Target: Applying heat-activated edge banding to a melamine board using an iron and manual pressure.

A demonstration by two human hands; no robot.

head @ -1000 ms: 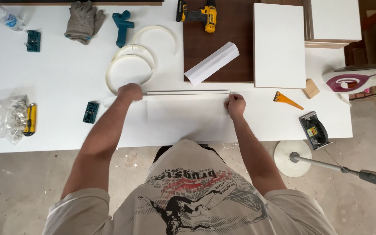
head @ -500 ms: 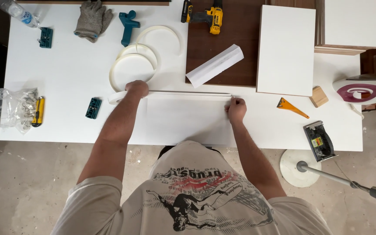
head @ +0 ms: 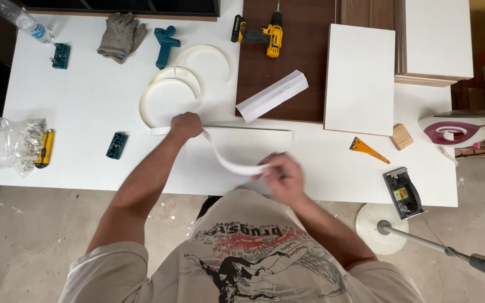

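Since the earlier frames the right hand has come away from the far end of the white panel and drawn back toward the body, bringing the white edging strip with it, so the strip now curves up off the panel instead of lying straight along its top edge. That hand is blurred with motion; its fingers look closed on the strip's free end. The left hand stays at the panel's left corner, fingers pressed down together on the strip's other end. As it lies, the strip is fixed nowhere along the edge that I can see: only the left end sits in place, and the rest hangs loose between the hands, so the edging work looks barely begun or being redone. More strip lies coiled on the counter just behind the left hand. Of containers, a clear plastic bag at the counter's left edge holds small metal fittings, too small to tell apart, with a yellow tool beside it; a plastic bottle lies at the far left corner, contents unclear.
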